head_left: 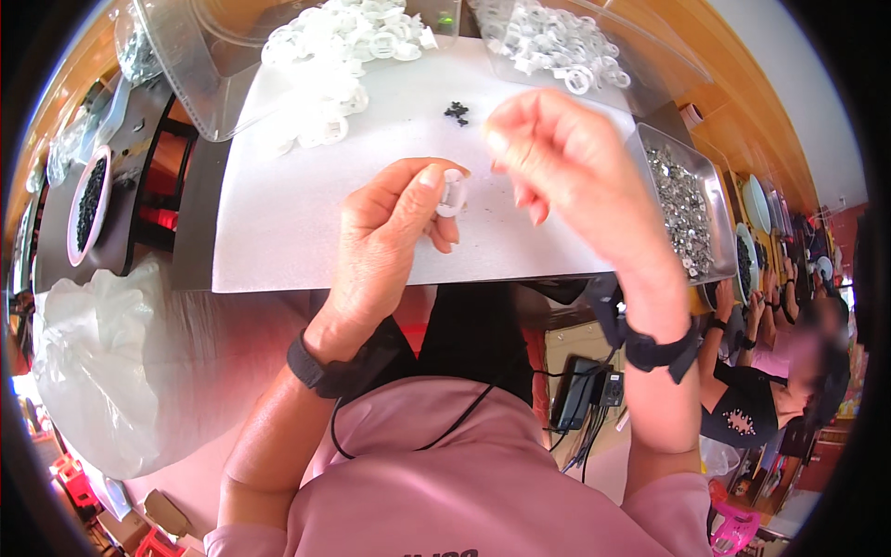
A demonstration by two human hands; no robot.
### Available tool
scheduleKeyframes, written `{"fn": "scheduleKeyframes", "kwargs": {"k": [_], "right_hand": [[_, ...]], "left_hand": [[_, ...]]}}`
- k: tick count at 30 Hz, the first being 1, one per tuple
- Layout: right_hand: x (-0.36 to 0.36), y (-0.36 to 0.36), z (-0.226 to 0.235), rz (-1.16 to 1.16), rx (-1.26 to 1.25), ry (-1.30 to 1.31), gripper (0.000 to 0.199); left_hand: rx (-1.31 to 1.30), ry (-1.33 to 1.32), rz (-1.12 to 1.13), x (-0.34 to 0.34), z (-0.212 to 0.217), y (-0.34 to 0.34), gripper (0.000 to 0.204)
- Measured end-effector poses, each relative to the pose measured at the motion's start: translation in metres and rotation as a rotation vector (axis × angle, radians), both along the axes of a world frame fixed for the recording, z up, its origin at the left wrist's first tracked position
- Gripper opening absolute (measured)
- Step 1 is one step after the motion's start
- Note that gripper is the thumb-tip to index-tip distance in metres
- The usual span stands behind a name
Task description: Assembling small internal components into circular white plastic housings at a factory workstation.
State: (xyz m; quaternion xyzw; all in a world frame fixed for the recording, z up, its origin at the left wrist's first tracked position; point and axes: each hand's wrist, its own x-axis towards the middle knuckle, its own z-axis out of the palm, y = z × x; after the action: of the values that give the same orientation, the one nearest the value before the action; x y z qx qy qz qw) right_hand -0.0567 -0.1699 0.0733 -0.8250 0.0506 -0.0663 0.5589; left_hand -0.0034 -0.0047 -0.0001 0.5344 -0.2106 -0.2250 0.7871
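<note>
My left hand [380,218] pinches a small white round plastic part [452,192] between thumb and fingers, above the near half of a white sheet [278,246]. To its right, my right hand [585,176] is raised over the sheet, slightly smeared, with thumb and forefinger drawn together. Whatever sits between those fingertips is too small or hidden to make out. A little cluster of black pieces [456,113] lies on the sheet, just beyond and between the two hands. At the far left of the sheet spreads a heap of similar white parts [348,56].
More white parts [552,42] fill a clear tub at the far right. A metal tray [722,213] of small shiny pieces borders the sheet's right side. Leftward stand a pink-rimmed bowl [76,241] of black pieces and a plastic bag [102,371]. Another person [756,399] sits at right.
</note>
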Motion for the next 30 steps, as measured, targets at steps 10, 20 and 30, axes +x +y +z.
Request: {"fn": "scheduleKeyframes", "kwargs": {"k": [10, 20, 30], "right_hand": [[0.097, 0.022, 0.047, 0.192, -0.43, 0.056, 0.014], [0.152, 0.033, -0.023, 0.402, -0.983, -0.183, 0.036], [0.14, -0.008, -0.033, 0.233, -0.969, -0.123, 0.021]], "left_hand": [[-0.072, 0.035, -0.034, 0.002, -0.001, 0.002, 0.03], [-0.078, 0.021, -0.079, 0.004, -0.003, 0.006, 0.032], [-0.183, 0.193, -0.096, 0.007, -0.004, 0.006, 0.032]]}}
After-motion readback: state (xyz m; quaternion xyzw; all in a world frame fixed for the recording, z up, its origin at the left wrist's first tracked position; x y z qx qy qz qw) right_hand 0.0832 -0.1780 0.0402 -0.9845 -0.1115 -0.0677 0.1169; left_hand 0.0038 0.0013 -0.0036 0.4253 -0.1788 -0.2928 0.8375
